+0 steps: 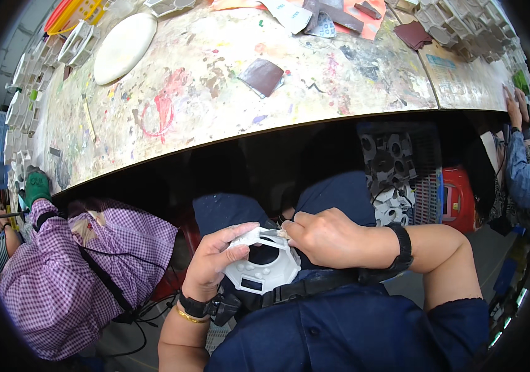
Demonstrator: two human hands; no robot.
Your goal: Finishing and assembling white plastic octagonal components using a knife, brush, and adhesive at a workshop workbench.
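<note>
- Left hand (pixel 212 260): thumb and fingers gripping the left edge of a white octagonal frame (pixel 275 277).
- Frame: held above the lap, below the desk (pixel 203 118) edge; round opening at top, small rectangular window lower down.
- Right hand (pixel 327 239): fingers pinched around a small item (pixel 273 233), kind unclear, at the frame's upper rim.
- Desk, stained: brown sheet (pixel 263 77) near front edge; white oval piece (pixel 125 49) farther left.

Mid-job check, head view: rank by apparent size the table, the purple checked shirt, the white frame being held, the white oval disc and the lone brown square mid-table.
1. Table
2. Purple checked shirt
3. White frame and white oval disc: too close to rank; the frame is nearer the camera
4. Brown square
</note>
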